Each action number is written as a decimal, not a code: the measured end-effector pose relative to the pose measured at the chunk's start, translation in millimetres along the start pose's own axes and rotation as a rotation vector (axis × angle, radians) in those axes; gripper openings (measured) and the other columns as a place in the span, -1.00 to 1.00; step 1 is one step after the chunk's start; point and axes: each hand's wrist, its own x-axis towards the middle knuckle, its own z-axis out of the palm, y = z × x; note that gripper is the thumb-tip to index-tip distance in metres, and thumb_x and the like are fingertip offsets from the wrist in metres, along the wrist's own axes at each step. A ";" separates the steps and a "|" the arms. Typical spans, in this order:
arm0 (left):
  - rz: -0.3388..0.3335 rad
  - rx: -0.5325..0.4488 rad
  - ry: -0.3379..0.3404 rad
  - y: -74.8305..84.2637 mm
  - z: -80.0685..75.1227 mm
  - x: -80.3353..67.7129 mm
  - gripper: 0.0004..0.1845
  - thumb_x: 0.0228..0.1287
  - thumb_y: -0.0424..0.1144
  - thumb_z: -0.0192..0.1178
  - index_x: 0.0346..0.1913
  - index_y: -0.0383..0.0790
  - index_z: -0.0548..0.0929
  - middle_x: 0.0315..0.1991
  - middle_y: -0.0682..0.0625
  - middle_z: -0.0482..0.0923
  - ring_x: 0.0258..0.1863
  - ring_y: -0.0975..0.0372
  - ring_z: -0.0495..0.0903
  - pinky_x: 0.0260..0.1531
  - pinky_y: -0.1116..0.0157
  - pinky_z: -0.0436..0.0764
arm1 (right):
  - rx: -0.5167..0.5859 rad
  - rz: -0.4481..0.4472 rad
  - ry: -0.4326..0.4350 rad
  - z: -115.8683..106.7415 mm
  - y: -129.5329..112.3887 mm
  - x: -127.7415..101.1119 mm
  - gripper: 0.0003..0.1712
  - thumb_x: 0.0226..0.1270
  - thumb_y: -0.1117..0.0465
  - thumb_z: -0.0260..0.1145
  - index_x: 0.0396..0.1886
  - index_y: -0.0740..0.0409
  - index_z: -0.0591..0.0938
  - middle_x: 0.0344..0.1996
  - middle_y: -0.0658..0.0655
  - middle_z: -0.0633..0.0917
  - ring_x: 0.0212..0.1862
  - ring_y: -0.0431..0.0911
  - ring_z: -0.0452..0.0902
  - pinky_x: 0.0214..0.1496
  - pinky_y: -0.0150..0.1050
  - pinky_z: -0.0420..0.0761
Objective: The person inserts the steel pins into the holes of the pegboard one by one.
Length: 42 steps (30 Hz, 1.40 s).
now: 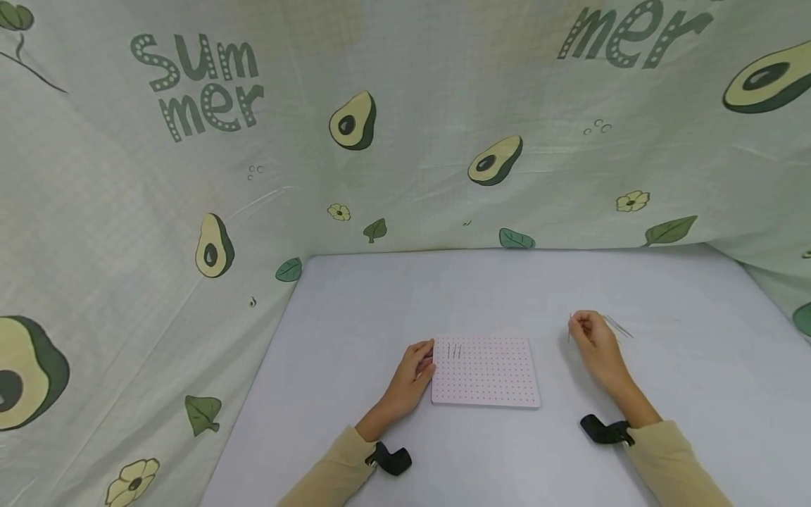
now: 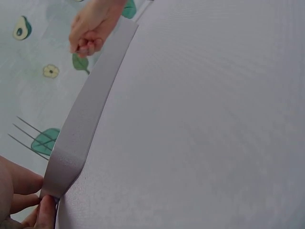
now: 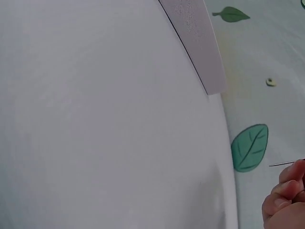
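A pale pink pegboard (image 1: 486, 384) with rows of small holes lies flat on the table. Three thin metal pins (image 1: 454, 351) stand upright near its upper left corner; the left wrist view shows these pins (image 2: 32, 136) rising above the board's edge. My left hand (image 1: 405, 380) grips the board's left side, fingertips against its side wall (image 2: 64, 164). Off to the right of the board, my right hand (image 1: 598, 348) is raised and pinches a thin metal pin (image 3: 282, 164) between thumb and fingertips. More thin pins (image 1: 618, 327) show just behind that hand.
The white table (image 1: 355, 296) extends around the board on all sides. A cloth printed with avocados and leaves (image 1: 418, 204) hangs along the table's back and left edges. Black wrist cameras (image 1: 391, 459) sit on both sleeves.
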 end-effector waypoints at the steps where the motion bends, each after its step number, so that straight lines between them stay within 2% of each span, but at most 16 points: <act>1: -0.001 0.001 0.000 0.2 0.0 0.0 -0.45 0.55 -0.37 -0.01 0.50 -0.41 0.20 0.39 -0.19 0.22 0.33 0.09 0.35 0.36 0.29 0.37 | 0.003 -0.001 0.010 1.0 -1.2 0.4 -0.78 0.55 0.33 0.05 -0.08 0.49 0.44 -0.34 0.25 0.55 -0.36 -0.31 0.36 -0.46 -0.55 0.39; 7: -0.013 0.009 0.000 1.8 -0.2 -0.5 -0.45 0.54 -0.39 0.00 0.50 -0.40 0.20 0.40 -0.18 0.22 0.34 0.10 0.35 0.37 0.30 0.36 | 0.029 -0.016 0.078 6.5 -9.2 1.2 -0.84 0.49 0.37 0.10 -0.13 0.46 0.47 -0.37 0.22 0.57 -0.34 -0.35 0.39 -0.40 -0.62 0.41; 13: -0.005 0.004 0.002 0.6 0.4 0.3 -0.46 0.55 -0.38 -0.01 0.50 -0.40 0.20 0.40 -0.17 0.22 0.34 0.09 0.35 0.37 0.29 0.36 | 0.063 -0.050 0.087 11.9 -17.6 1.5 -0.90 0.45 0.43 0.15 -0.19 0.45 0.47 -0.40 0.19 0.59 -0.36 -0.36 0.43 -0.41 -0.63 0.45; 21: 0.006 -0.007 -0.003 -1.8 0.9 1.4 -0.46 0.55 -0.38 -0.02 0.50 -0.42 0.19 0.40 -0.18 0.20 0.35 0.07 0.34 0.37 0.28 0.37 | 0.096 -0.086 0.038 20.3 -28.7 2.4 -0.94 0.38 0.52 0.19 -0.21 0.50 0.48 -0.43 0.19 0.60 -0.40 -0.38 0.41 -0.45 -0.61 0.45; 26: 0.022 -0.015 -0.007 -2.5 0.4 1.3 -0.46 0.55 -0.39 -0.02 0.49 -0.45 0.18 0.41 -0.20 0.19 0.34 0.06 0.34 0.35 0.27 0.39 | 0.106 -0.120 0.020 23.6 -55.1 -1.3 -0.95 0.32 0.60 0.17 -0.27 0.56 0.46 -0.45 0.30 0.61 -0.42 -0.38 0.44 -0.46 -0.62 0.47; 31: 0.017 -0.008 -0.011 -2.4 -0.2 0.7 -0.45 0.55 -0.38 -0.02 0.50 -0.43 0.18 0.41 -0.19 0.20 0.34 0.07 0.34 0.36 0.28 0.39 | 0.090 -0.135 -0.007 27.6 -75.5 -6.1 -0.95 0.29 0.62 0.18 -0.31 0.51 0.49 -0.47 0.29 0.61 -0.43 -0.35 0.45 -0.48 -0.61 0.47; 42: 0.035 -0.002 -0.015 -0.6 -1.4 1.4 -0.46 0.55 -0.39 -0.02 0.49 -0.45 0.19 0.40 -0.24 0.20 0.34 0.00 0.35 0.35 0.25 0.39 | 0.119 -0.166 -0.084 41.2 -82.4 -6.0 -0.92 0.25 0.63 0.22 -0.34 0.48 0.53 -0.48 0.27 0.65 -0.46 -0.25 0.43 -0.54 -0.55 0.46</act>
